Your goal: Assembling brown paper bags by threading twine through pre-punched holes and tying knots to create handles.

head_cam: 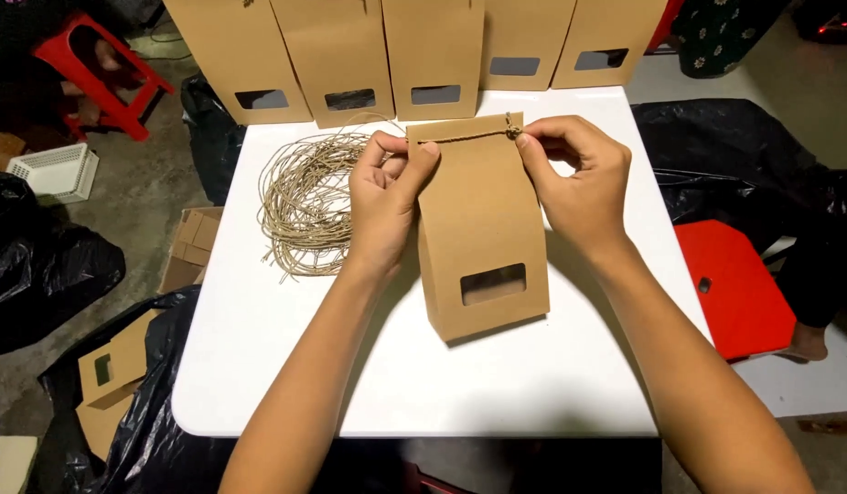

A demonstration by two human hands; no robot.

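- Kraft paper bag (483, 229) stands at table (286, 366) centre, window facing camera.
- L hand (384, 206) & R hand (579, 178) pinch twine (469, 136) at bag's 12 o'clock edge, fingers closed.
- Twine coil (309, 206) at 9 o'clock.

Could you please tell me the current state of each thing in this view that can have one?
Brown kraft paper bag with window: upright, top folded shut, string knotted across it.
Tan twine bundle: loose coil on the white table.
Row of brown paper bags: upright.
Left hand: pinching the bag's top.
Right hand: pinching the knot.
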